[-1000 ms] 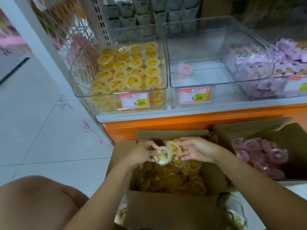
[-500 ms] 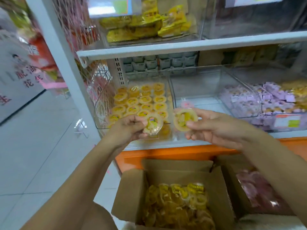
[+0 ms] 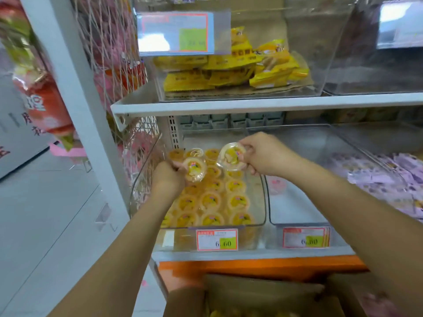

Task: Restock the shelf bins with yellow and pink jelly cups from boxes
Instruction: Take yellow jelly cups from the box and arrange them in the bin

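A: While reaching over the lower shelf (image 3: 251, 255), holding what in the left hand (image 3: 168, 179)?

B: Gripping a first yellow cup (image 3: 194, 169) of jelly, with fingers curled round its left edge. Tilted, with the clear lid facing up toward the camera. Held just above the rows of yellow cups (image 3: 212, 202) inside the left bin (image 3: 178, 239).

A: And in the right hand (image 3: 265, 154)?

B: Pinching a second yellow cup (image 3: 231, 156) by its right rim, between thumb and curled fingers. Also tilted, a little higher and further back than the first, over the same bin. Just beside each other, with a narrow gap between.

A: Filled how far, that left bin?

B: Nearly covered with cups in rows, from the front wall to the back. Marked in front with a price tag (image 3: 217, 239) in red and green.

A: And to the right?

B: Standing there, a second clear bin (image 3: 297, 209), with only one pink cup (image 3: 275, 184) near its left wall, and its own price tag (image 3: 305, 237). Further right, a heap of purple packets (image 3: 389, 175).

A: Above and below?

B: Above, on the upper shelf (image 3: 251, 104), a clear bin with yellow packets (image 3: 229, 72). Below, under the orange base (image 3: 251, 266), a brown cardboard box (image 3: 263, 294), seen only partly and blurred.
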Motion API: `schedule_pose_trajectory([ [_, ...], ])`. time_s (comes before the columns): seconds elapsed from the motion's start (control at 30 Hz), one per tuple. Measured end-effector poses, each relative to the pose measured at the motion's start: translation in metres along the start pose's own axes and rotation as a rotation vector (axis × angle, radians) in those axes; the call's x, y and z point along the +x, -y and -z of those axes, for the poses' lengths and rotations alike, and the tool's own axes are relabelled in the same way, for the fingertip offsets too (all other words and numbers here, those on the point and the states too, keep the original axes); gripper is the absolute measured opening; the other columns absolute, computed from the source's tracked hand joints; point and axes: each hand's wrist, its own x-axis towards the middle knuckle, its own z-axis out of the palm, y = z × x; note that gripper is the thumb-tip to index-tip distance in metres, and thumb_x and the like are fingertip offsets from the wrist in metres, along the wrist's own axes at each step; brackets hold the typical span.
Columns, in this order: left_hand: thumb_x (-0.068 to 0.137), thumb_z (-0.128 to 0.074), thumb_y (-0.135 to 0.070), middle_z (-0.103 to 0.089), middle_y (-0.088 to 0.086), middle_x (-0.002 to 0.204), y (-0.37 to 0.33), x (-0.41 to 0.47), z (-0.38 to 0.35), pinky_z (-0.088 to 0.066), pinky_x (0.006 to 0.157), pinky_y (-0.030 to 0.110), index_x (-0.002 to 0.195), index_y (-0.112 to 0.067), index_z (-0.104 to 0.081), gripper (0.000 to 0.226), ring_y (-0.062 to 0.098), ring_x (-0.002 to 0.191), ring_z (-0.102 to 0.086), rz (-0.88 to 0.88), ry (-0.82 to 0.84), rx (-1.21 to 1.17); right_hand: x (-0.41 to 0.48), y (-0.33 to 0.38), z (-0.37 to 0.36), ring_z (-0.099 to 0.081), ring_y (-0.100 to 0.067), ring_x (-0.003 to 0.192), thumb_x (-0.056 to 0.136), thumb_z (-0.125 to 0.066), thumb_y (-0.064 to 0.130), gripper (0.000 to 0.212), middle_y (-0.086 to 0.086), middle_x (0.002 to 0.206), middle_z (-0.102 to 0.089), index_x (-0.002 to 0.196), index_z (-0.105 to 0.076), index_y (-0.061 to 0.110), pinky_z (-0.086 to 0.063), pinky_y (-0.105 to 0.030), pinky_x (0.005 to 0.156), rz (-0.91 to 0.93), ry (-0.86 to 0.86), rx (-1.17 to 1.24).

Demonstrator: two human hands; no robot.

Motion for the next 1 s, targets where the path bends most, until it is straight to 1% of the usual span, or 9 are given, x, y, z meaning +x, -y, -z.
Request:
schedule_pose_trajectory([
  [0.1, 0.093, -0.05, -0.009, -0.059, 0.005, 0.058, 0.009, 0.02, 0.0, -0.057, 0.073, 0.046, 0.067, -0.013, -0.058, 0.028, 0.028, 0.065, -0.068, 0.016, -0.038, 0.036, 0.035, 0.008, -0.011, -0.064, -0.025, 0.092, 0.093, -0.055, 0.017, 0.019, -0.012, 0.099, -0.067, 0.105, -0.066, 0.007, -0.038, -0.021, 0.064, -0.015, 0.086, -0.328],
  [0.13, 0.094, -0.051, -0.011, -0.06, 0.005, 0.056, 0.013, 0.024, -0.002, -0.057, 0.073, 0.045, 0.072, -0.009, -0.06, 0.024, 0.026, 0.062, -0.067, 0.03, -0.04, 0.047, 0.045, 0.012, -0.015, -0.061, -0.025, 0.097, 0.094, -0.055, 0.021, 0.021, -0.013, 0.103, -0.066, 0.107, -0.064, 0.007, -0.037, -0.021, 0.065, -0.021, 0.118, -0.393],
  [0.23, 0.098, -0.049, -0.016, -0.061, 0.003, 0.048, 0.022, 0.034, -0.006, -0.057, 0.073, 0.046, 0.075, -0.005, -0.058, 0.027, 0.024, 0.059, -0.066, 0.063, -0.043, 0.011, 0.077, 0.016, -0.027, -0.056, -0.021, 0.087, 0.092, -0.058, 0.023, 0.022, -0.012, 0.107, -0.064, 0.107, -0.065, 0.008, -0.042, -0.023, 0.067, -0.005, 0.183, -0.493],
  [0.37, 0.097, -0.049, -0.011, -0.058, 0.002, 0.038, 0.023, 0.042, -0.016, -0.056, 0.074, 0.052, 0.069, -0.009, -0.053, 0.028, 0.035, 0.066, -0.068, 0.091, 0.02, -0.056, 0.103, 0.016, -0.042, -0.059, -0.024, 0.11, 0.086, -0.065, 0.014, 0.039, -0.008, 0.127, -0.06, 0.125, -0.062, 0.014, -0.049, -0.026, 0.088, 0.033, 0.235, -0.52],
  [0.53, 0.096, -0.048, -0.007, -0.06, 0.011, 0.057, 0.029, 0.046, -0.02, -0.057, 0.071, 0.051, 0.075, -0.008, -0.053, 0.022, 0.03, 0.058, -0.065, 0.061, 0.017, -0.027, 0.115, 0.009, -0.054, -0.061, -0.024, 0.104, 0.081, -0.067, 0.006, 0.037, -0.011, 0.12, -0.063, 0.118, -0.065, 0.009, -0.044, -0.023, 0.067, 0.007, 0.245, -0.494],
  [0.63, 0.094, -0.053, -0.005, -0.063, 0.014, 0.068, 0.03, 0.049, -0.019, -0.057, 0.069, 0.05, 0.094, -0.009, -0.051, 0.005, 0.029, 0.058, -0.064, 0.066, -0.006, -0.071, 0.119, 0.005, -0.057, -0.061, -0.024, 0.102, 0.082, -0.067, 0.011, 0.03, -0.012, 0.118, -0.063, 0.112, -0.065, 0.004, -0.049, -0.027, 0.073, -0.024, 0.138, -0.419],
  [0.7, 0.091, -0.057, -0.001, -0.063, 0.015, 0.071, 0.031, 0.05, -0.019, -0.057, 0.063, 0.044, 0.098, -0.011, -0.047, 0.017, 0.026, 0.054, -0.062, 0.102, -0.016, -0.117, 0.118, 0.003, -0.057, -0.059, -0.024, 0.108, 0.084, -0.067, 0.014, 0.034, -0.012, 0.122, -0.059, 0.117, -0.06, 0.004, -0.045, -0.027, 0.074, -0.037, 0.093, -0.38],
  [0.83, 0.093, -0.052, 0.001, -0.061, 0.009, 0.064, 0.029, 0.048, -0.02, -0.051, 0.053, 0.031, 0.079, -0.011, -0.048, 0.019, 0.022, 0.048, -0.058, 0.115, 0.013, -0.134, 0.116, 0.002, -0.056, -0.057, -0.021, 0.099, 0.086, -0.062, 0.009, 0.033, -0.011, 0.123, -0.058, 0.119, -0.058, 0.005, -0.041, -0.024, 0.065, -0.052, 0.108, -0.4],
  [1.0, 0.09, -0.052, -0.003, -0.065, 0.008, 0.064, 0.03, 0.048, -0.016, -0.059, 0.07, 0.044, 0.072, -0.015, -0.06, 0.023, 0.026, 0.061, -0.067, 0.049, -0.004, -0.007, 0.11, 0.005, -0.055, -0.059, -0.025, 0.109, 0.092, -0.052, 0.008, 0.028, -0.012, 0.126, -0.057, 0.118, -0.062, 0.005, -0.048, -0.028, 0.082, -0.052, 0.154, -0.438],
])
